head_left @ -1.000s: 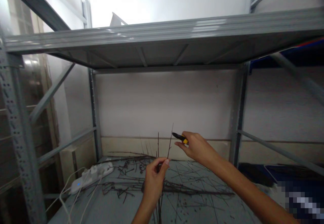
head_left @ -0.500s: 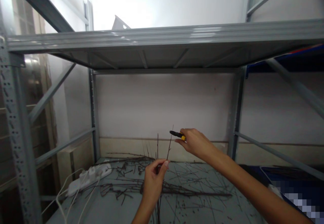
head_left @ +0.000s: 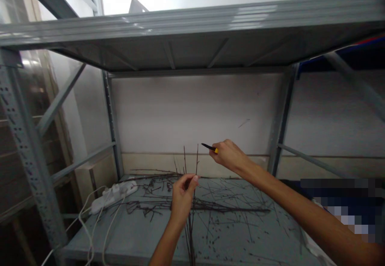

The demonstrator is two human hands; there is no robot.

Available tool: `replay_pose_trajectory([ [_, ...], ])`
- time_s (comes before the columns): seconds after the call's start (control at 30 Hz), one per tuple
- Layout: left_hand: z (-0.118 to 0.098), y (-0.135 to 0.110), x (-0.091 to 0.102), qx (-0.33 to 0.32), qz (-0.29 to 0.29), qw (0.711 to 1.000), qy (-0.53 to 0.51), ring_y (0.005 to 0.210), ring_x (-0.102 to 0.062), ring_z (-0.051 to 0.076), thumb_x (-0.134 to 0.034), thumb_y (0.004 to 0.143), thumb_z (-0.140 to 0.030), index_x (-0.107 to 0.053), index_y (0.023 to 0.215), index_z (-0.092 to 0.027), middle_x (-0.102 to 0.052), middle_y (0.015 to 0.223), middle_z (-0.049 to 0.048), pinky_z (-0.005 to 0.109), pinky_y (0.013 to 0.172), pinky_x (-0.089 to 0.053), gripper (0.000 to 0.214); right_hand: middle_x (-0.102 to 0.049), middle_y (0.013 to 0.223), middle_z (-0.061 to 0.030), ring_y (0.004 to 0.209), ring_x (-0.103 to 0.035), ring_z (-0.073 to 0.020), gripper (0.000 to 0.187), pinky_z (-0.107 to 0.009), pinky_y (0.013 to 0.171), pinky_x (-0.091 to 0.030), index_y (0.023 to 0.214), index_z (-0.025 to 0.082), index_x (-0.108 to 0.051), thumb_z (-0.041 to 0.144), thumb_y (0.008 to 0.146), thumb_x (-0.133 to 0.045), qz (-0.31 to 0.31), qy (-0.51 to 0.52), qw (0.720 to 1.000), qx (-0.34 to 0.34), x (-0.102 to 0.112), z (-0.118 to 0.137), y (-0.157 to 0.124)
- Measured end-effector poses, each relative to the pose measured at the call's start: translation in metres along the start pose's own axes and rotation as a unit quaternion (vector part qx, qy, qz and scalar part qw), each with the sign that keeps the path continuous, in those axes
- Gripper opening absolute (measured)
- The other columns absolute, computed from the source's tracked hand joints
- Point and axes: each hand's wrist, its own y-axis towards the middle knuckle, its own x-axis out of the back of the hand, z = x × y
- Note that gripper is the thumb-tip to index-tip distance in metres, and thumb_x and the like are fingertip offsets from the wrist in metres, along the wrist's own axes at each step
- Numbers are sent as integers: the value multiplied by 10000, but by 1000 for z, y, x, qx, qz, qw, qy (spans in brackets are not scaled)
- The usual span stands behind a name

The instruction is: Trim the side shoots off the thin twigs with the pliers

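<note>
The left hand point(head_left: 183, 198) is closed on thin twigs point(head_left: 190, 238), which stand upright through the fingers above the metal shelf point(head_left: 99, 234). The right hand point(head_left: 228, 156) grips a small yellow-handled tool point(head_left: 209, 148), just beside the twig tips. Loose twigs point(head_left: 228, 209) lie on the shelf, near a power strip point(head_left: 114, 192).

The left forearm point(head_left: 164, 245) and right forearm point(head_left: 300, 209) are bare and slim, and the left hand point(head_left: 182, 198) has short, trimmed fingernails point(head_left: 196, 177).

One view looks forward and down from the person's head into a steel shelving bay point(head_left: 192, 25). It sits close behind the left hand point(head_left: 182, 198) and right hand point(head_left: 229, 156)
</note>
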Motion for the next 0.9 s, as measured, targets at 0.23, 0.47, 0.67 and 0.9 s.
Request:
replay_pose_trajectory([
  [0.23, -18, -8, 15, 56, -61, 976, -200, 699, -527, 120, -767, 822, -398, -728, 857, -159, -620, 815, 24, 219, 643, -446, 244, -693, 621, -97, 580, -616, -183, 426, -278, 562, -386, 640, 175, -667, 502, 893, -567, 28, 167, 982, -82, -48, 2, -13],
  [0.47, -46, -19, 24, 67, -10, 953, -295, 606, -492, 95, -730, 868, -378, -659, 868, -179, -523, 795, -7, 214, 521, -419, 212, -570, 478, 24, 355, -512, -135, 403, -223, 364, -368, 848, 162, -627, 553, 784, -703, 122, 350, 912, -176, -133, 15, -25],
  [0.67, -17, 2, 33, 68, -73, 980, -172, 515, -365, 53, -710, 851, -514, -714, 1012, -158, -541, 741, -12, 172, 444, -321, 391, -620, 557, -4, 420, -533, -120, 420, -223, 410, -457, 760, 170, -622, 581, 842, -598, 128, 489, 850, -148, -142, 40, -31],
  [0.9, 25, 26, 25, 32, -37, 999, -16, 596, -610, 144, -807, 742, -489, -776, 1081, -133, -743, 835, 82, 259, 564, -505, 493, -606, 540, 8, 446, -557, -134, 385, -242, 439, -500, 756, 170, -630, 551, 790, -673, 142, 538, 820, -133, -132, 55, -51],
])
